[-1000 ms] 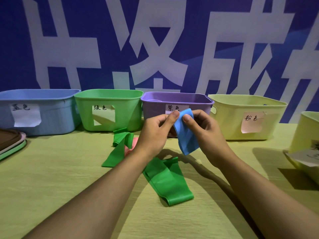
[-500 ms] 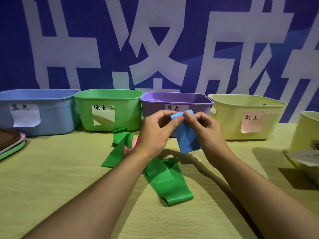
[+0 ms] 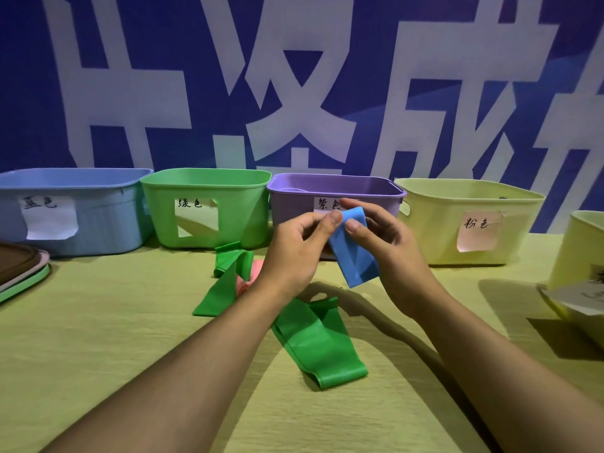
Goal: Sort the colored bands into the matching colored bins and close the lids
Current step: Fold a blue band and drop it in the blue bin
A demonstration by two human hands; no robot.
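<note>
A folded blue band [image 3: 354,256] hangs in front of the purple bin [image 3: 336,191]. My left hand [image 3: 297,253] and my right hand [image 3: 389,250] both pinch its top edge between thumb and fingers. On the table lie a green band [image 3: 323,344] below my hands, a second green band [image 3: 222,282] to the left, and a pink band [image 3: 251,276] partly hidden behind my left wrist. Open bins stand in a row at the back: blue [image 3: 98,210], green [image 3: 228,204], purple, and a pale yellow one [image 3: 470,217] with a pink label.
A stack of lids [image 3: 19,273] lies at the left edge of the table. Another pale yellow bin [image 3: 578,256] with a paper label stands at the right edge. A blue wall with white characters rises behind the bins.
My fingers have shifted along the blue band's top edge, and the band has turned slightly while staying between both hands. The bands on the table have not moved.
</note>
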